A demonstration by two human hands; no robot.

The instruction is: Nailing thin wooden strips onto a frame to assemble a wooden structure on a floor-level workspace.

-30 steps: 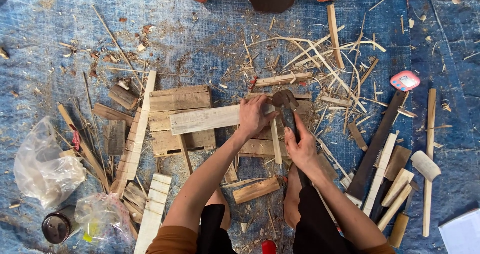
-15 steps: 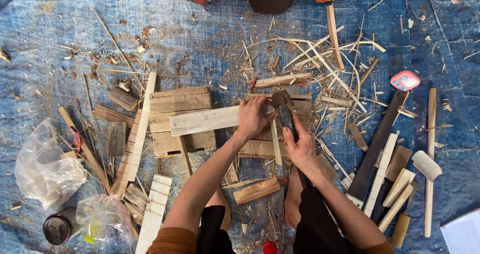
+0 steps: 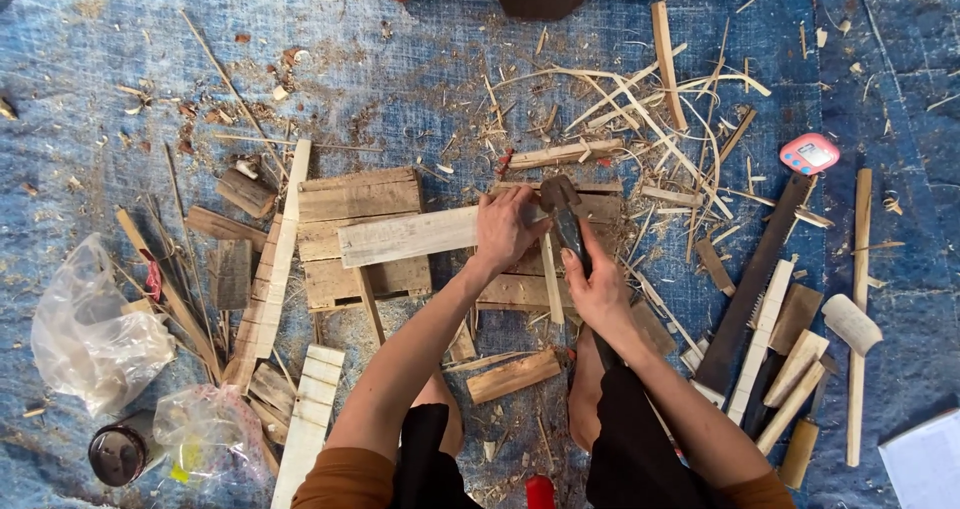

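Your left hand [image 3: 508,231] pins the pale plank [image 3: 410,237] while your right hand [image 3: 597,287] grips the hammer [image 3: 565,209]; at three o'clock its head risks striking your pinning fingers.

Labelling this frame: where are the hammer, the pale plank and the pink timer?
hammer [image 3: 562,201], head view, dark metal head.
pale plank [image 3: 405,237], head view, middle of its top face.
pink timer [image 3: 809,154], head view, its face.
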